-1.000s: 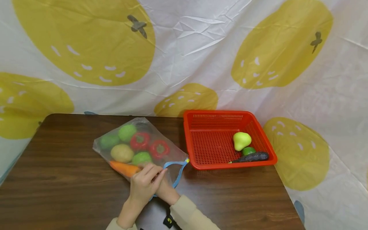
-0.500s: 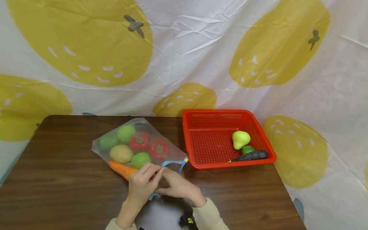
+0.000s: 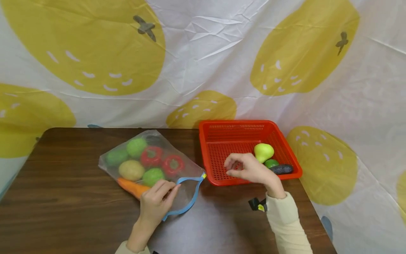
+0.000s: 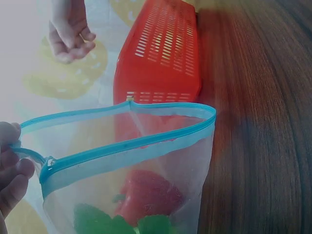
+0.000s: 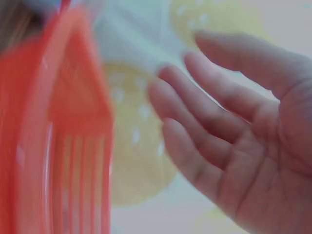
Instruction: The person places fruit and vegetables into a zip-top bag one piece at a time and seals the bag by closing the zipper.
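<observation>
Now right hand (image 3: 248,168), fingers loose and empty, is off the zip bag (image 3: 190,170), near the red basket (image 3: 234,122), so left hand (image 3: 155,201) alone pinches the bag, mouth gaping, on the table (image 3: 63,204).

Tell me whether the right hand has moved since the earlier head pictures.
Yes. Judged against the red basket, the right hand has moved right and up the picture, from the bag to overlapping the basket.
</observation>
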### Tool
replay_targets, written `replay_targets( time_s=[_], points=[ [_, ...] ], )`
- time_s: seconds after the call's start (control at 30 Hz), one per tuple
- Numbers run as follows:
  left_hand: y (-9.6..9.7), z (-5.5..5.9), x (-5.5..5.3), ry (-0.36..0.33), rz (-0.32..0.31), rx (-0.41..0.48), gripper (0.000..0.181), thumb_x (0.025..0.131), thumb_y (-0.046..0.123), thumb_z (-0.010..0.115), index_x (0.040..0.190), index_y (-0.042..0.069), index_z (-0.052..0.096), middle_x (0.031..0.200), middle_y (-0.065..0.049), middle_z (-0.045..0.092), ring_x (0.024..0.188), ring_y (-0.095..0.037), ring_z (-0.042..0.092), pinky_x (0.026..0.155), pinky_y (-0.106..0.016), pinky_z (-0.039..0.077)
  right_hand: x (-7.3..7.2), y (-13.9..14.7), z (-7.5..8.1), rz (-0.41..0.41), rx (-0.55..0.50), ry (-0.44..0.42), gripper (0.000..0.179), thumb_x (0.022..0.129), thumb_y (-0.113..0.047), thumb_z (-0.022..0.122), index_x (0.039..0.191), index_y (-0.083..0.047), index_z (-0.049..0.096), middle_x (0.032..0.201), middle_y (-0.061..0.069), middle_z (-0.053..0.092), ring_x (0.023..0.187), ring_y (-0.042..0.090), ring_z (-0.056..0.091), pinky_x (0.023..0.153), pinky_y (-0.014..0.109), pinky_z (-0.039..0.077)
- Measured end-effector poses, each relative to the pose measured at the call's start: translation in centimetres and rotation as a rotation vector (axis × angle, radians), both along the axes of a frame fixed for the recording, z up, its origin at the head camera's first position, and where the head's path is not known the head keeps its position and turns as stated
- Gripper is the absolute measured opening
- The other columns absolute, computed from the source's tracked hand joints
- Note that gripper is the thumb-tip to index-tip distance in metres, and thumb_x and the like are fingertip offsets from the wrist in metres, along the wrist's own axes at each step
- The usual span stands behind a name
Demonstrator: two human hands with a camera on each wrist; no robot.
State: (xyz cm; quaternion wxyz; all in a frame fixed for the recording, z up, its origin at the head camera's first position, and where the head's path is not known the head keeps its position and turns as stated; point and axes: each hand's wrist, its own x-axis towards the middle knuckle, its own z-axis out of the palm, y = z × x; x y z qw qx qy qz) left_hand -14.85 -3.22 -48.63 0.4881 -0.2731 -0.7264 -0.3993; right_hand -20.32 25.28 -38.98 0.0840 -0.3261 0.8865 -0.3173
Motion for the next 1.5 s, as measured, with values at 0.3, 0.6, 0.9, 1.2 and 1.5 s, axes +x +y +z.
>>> replay_targets(
  time_s=[0.3, 0.6, 0.9, 1.2, 1.5],
  points=[
    [-0.3, 0.0, 0.0, 0.004, 0.012, 0.001, 0.030, 0.092, 0.023, 0.060, 0.068, 0.006, 0.064, 0.064, 0.000, 0.057, 0.046, -0.005, 0.047, 0.041, -0.013, 0.038, -8.1, 5.6, -0.5, -0.307, 0.293, 0.167, 0.015, 0.084, -0.004, 0.067, 0.098, -0.001, 0.063, 0.093, 0.014, 0.065, 0.086, 0.028, 0.060, 0.075, 0.043, 0.050],
    [-0.5, -0.1, 0.0, -0.004, 0.003, -0.009, 0.031, 0.093, 0.023, 0.059, 0.068, 0.006, 0.064, 0.064, -0.001, 0.056, 0.046, -0.006, 0.047, 0.041, -0.012, 0.039, -11.2, 8.7, -3.1, -0.302, 0.768, 0.175, 0.033, 0.079, 0.003, 0.060, 0.111, -0.004, 0.063, 0.106, 0.015, 0.059, 0.093, 0.033, 0.057, 0.061, 0.038, 0.048],
    [-0.7, 0.0, 0.1, -0.009, 0.007, -0.010, 0.031, 0.093, 0.023, 0.059, 0.068, 0.006, 0.064, 0.064, 0.000, 0.056, 0.046, -0.005, 0.047, 0.041, -0.011, 0.038, -11.6, 8.7, -4.3, -0.172, 1.024, 0.225, 0.042, 0.079, 0.007, 0.062, 0.117, -0.010, 0.063, 0.098, 0.012, 0.058, 0.083, 0.028, 0.054, 0.060, 0.034, 0.047],
    [-0.8, 0.0, 0.2, -0.008, 0.003, -0.010, 0.031, 0.093, 0.024, 0.059, 0.068, 0.006, 0.063, 0.064, 0.000, 0.056, 0.045, -0.005, 0.046, 0.042, -0.010, 0.038, -11.2, 8.1, -4.6, -0.203, 1.184, 0.150, 0.037, 0.083, -0.001, 0.064, 0.116, -0.016, 0.062, 0.100, 0.010, 0.058, 0.090, 0.028, 0.054, 0.076, 0.044, 0.051],
    [-0.9, -0.1, 0.1, 0.008, 0.008, 0.006, 0.031, 0.093, 0.024, 0.060, 0.068, 0.006, 0.063, 0.064, 0.000, 0.056, 0.045, -0.005, 0.046, 0.042, -0.011, 0.038, -11.1, 8.5, -5.2, -0.287, 1.188, 0.063, 0.043, 0.082, 0.000, 0.066, 0.121, -0.015, 0.055, 0.117, 0.015, 0.054, 0.099, 0.031, 0.053, 0.075, 0.043, 0.052]
  ],
)
